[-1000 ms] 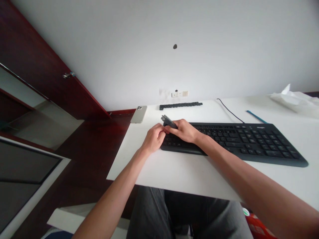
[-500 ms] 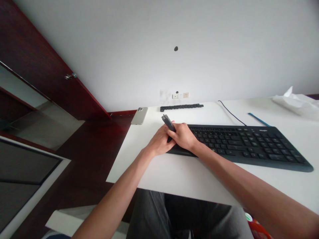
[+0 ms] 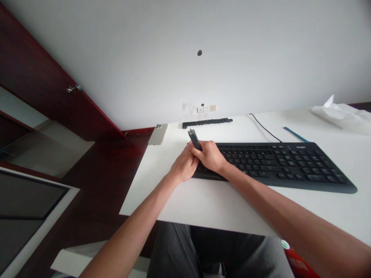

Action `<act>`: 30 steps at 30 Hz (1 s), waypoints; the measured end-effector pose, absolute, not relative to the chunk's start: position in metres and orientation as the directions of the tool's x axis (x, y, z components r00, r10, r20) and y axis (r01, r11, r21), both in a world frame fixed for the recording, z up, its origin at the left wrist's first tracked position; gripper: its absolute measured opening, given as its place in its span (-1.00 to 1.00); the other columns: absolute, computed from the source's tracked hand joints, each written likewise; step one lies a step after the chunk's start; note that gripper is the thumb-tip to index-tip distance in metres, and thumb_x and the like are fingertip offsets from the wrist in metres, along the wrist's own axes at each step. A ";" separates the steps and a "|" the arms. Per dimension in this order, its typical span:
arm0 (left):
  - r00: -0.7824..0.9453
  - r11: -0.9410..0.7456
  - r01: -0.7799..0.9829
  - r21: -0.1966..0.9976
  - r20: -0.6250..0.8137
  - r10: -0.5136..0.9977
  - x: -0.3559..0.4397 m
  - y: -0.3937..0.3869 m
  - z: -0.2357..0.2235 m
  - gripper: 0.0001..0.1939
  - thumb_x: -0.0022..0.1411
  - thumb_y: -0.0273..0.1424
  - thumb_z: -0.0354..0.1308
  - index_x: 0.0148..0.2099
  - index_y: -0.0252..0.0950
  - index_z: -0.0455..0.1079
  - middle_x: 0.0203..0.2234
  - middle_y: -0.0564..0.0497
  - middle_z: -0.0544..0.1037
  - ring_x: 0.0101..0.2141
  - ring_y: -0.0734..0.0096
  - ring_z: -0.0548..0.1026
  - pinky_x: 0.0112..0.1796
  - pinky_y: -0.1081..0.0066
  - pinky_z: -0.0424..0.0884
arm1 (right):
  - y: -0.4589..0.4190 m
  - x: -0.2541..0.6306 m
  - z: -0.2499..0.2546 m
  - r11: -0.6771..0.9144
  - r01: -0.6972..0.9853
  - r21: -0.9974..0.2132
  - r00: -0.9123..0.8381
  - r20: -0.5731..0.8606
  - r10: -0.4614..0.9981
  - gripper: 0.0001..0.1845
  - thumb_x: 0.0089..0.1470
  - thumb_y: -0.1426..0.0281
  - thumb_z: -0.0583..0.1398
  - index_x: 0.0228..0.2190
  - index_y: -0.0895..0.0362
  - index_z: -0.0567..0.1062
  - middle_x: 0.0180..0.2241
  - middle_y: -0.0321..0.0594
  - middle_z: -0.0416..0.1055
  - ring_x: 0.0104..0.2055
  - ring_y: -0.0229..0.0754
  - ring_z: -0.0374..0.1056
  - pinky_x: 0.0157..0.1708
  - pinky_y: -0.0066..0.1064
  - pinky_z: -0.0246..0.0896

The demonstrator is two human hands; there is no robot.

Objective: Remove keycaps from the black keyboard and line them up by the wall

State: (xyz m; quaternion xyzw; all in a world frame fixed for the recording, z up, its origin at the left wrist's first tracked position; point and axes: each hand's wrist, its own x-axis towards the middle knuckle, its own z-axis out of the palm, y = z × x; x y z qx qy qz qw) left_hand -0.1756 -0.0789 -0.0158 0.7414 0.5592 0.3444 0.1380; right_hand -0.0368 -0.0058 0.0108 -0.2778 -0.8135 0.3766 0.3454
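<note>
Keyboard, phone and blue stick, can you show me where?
Keyboard (image 3: 272, 163), head view: keys near its middle.
Phone (image 3: 158, 134), head view: middle of its back.
Blue stick (image 3: 296, 134), head view: middle of its shaft.

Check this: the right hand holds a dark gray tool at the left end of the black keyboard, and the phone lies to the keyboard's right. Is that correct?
No: the head view shows the phone left of the keyboard, on the white desk. The right hand does hold the dark gray tool at the keyboard's left end.
</note>
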 end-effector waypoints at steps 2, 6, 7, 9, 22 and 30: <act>0.137 -0.336 0.744 0.577 0.361 0.923 -0.176 -0.079 -0.018 -0.51 0.50 -0.45 -0.13 0.40 -0.26 0.18 0.35 -0.20 0.32 0.37 0.05 0.25 0.38 -0.03 0.19 | -0.002 -0.036 0.011 0.491 0.135 -0.861 -0.546 0.349 0.761 -0.57 0.24 0.18 0.11 -0.59 0.07 0.17 -0.62 -0.34 0.19 -0.52 -0.27 0.08 -0.46 -0.37 0.02; 0.148 -0.323 0.779 0.537 0.343 0.927 -0.177 -0.079 -0.022 -0.43 0.43 -0.53 -0.14 0.43 -0.21 0.17 0.42 -0.08 0.24 0.47 0.10 0.04 0.45 -0.07 0.02 | 0.011 -0.033 0.011 0.387 0.071 -0.920 -0.377 0.334 0.864 -0.51 0.27 0.08 0.10 -0.60 0.06 0.19 -0.64 -0.35 0.15 -0.53 -0.27 0.07 -0.48 -0.37 0.03; 0.144 -0.315 0.781 0.539 0.334 0.931 -0.177 -0.079 -0.023 -0.43 0.43 -0.53 -0.15 0.43 -0.21 0.18 0.43 -0.06 0.23 0.47 0.11 0.03 0.45 -0.07 0.02 | 0.014 -0.033 0.010 0.391 0.070 -0.918 -0.373 0.339 0.864 -0.51 0.26 0.08 0.12 -0.60 0.07 0.20 -0.63 -0.35 0.15 -0.53 -0.27 0.07 -0.47 -0.37 0.04; 0.126 -0.299 0.766 0.569 0.324 0.938 -0.179 -0.080 -0.022 -0.43 0.44 -0.51 -0.14 0.43 -0.21 0.18 0.43 -0.06 0.23 0.47 0.14 0.04 0.45 -0.04 0.03 | 0.018 -0.032 0.009 0.394 0.064 -0.917 -0.375 0.343 0.861 -0.52 0.24 0.08 0.14 -0.60 0.07 0.22 -0.63 -0.35 0.17 -0.52 -0.27 0.09 -0.46 -0.37 0.05; 0.094 -0.275 0.766 0.581 0.321 0.942 -0.208 -0.100 0.009 -0.81 0.33 -0.41 0.27 -0.03 -0.16 0.60 -0.04 -0.07 0.58 0.00 0.20 0.56 0.11 0.16 0.46 | 0.018 -0.031 0.008 0.361 0.117 -0.925 -0.366 0.298 0.882 -0.49 0.24 0.05 0.13 -0.61 0.08 0.24 -0.64 -0.33 0.21 -0.54 -0.26 0.09 -0.48 -0.37 0.00; 0.025 -0.191 0.730 0.657 0.253 0.967 -0.206 -0.101 0.014 -0.89 0.30 -0.34 0.32 -0.13 -0.18 0.61 -0.18 -0.01 0.66 -0.20 0.26 0.58 -0.14 0.29 0.50 | 0.018 -0.032 0.010 0.329 0.073 -0.942 -0.365 0.282 0.887 -0.52 0.23 0.09 0.14 -0.61 0.07 0.23 -0.64 -0.35 0.20 -0.54 -0.27 0.10 -0.46 -0.37 0.02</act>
